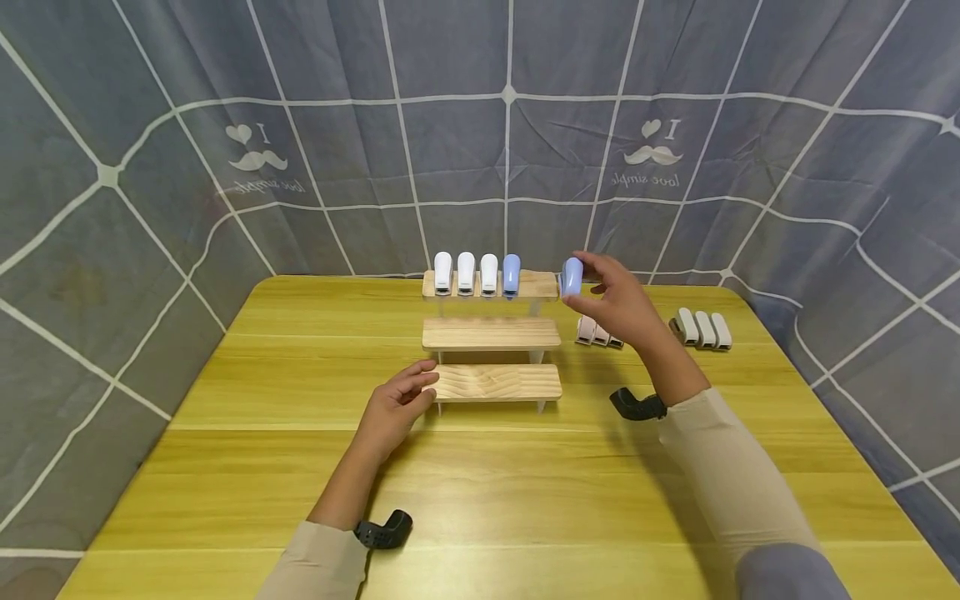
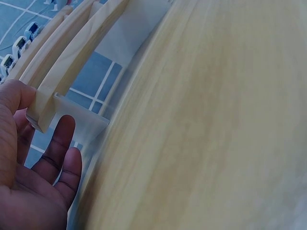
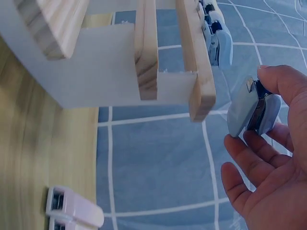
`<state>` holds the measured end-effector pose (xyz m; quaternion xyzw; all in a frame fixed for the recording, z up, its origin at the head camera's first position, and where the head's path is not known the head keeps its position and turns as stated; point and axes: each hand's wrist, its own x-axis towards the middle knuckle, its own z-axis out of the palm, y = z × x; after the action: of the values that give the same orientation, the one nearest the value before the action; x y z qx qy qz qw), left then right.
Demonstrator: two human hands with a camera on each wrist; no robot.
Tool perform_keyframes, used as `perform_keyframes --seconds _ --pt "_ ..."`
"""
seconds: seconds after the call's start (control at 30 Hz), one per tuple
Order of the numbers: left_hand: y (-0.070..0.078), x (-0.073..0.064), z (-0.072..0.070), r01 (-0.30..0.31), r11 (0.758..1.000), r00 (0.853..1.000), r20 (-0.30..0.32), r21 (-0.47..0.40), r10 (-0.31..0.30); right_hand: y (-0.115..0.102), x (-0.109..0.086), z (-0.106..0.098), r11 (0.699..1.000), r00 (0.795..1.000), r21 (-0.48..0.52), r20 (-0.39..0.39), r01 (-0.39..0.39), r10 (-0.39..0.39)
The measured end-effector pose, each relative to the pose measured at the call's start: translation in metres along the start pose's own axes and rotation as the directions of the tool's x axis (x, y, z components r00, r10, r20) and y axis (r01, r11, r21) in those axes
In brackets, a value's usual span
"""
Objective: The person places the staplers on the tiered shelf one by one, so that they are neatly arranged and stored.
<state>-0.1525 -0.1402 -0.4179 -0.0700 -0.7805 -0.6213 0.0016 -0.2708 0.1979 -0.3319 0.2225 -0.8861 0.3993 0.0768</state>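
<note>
My right hand (image 1: 626, 304) pinches a blue stapler (image 1: 572, 277) between thumb and fingers, just beyond the right end of the top shelf (image 1: 540, 284). The right wrist view shows this stapler (image 3: 254, 108) apart from the wood. Three white staplers (image 1: 466, 273) and one blue stapler (image 1: 512, 275) stand side by side on that shelf, filling its left and middle. My left hand (image 1: 393, 408) grips the left end of the lowest shelf (image 1: 495, 382); in the left wrist view, the thumb side touches the wooden end (image 2: 43, 112) while other fingers sit beneath.
The three-tier stand has a bare middle shelf (image 1: 491, 333) and pale side supports (image 3: 105, 62). Pink staplers (image 1: 587, 331) lie right of the stand, partly under my right hand. Three white staplers (image 1: 706, 329) lie farther right on the wooden table (image 1: 480, 500). A grey curtain (image 1: 450, 150) hangs behind.
</note>
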Motion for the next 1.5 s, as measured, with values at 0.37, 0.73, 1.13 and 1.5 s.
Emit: perform_keyframes --seconds 0.37,0.73,1.13,1.5 --pt "-0.037 0.013 0.001 -0.005 1.0 1.0 -0.011 -0.023 0.005 -0.011 0.022 0.017 0.998 1.0 0.063 0.008 0.001 -0.002" --pt "-0.043 0.015 0.001 -0.042 0.999 0.999 -0.018 -0.026 0.042 -0.009 0.031 0.027 0.993 1.0 0.116 0.016 0.004 -0.005" --pt "-0.002 0.001 0.002 -0.003 1.0 1.0 0.0 0.008 0.003 -0.007 0.035 0.036 0.993 0.999 0.114 0.047 -0.011 0.005" --pt "0.001 0.0 0.001 0.004 1.0 1.0 0.003 0.01 -0.004 -0.006 0.034 0.038 0.991 0.998 0.131 0.063 -0.027 0.018"
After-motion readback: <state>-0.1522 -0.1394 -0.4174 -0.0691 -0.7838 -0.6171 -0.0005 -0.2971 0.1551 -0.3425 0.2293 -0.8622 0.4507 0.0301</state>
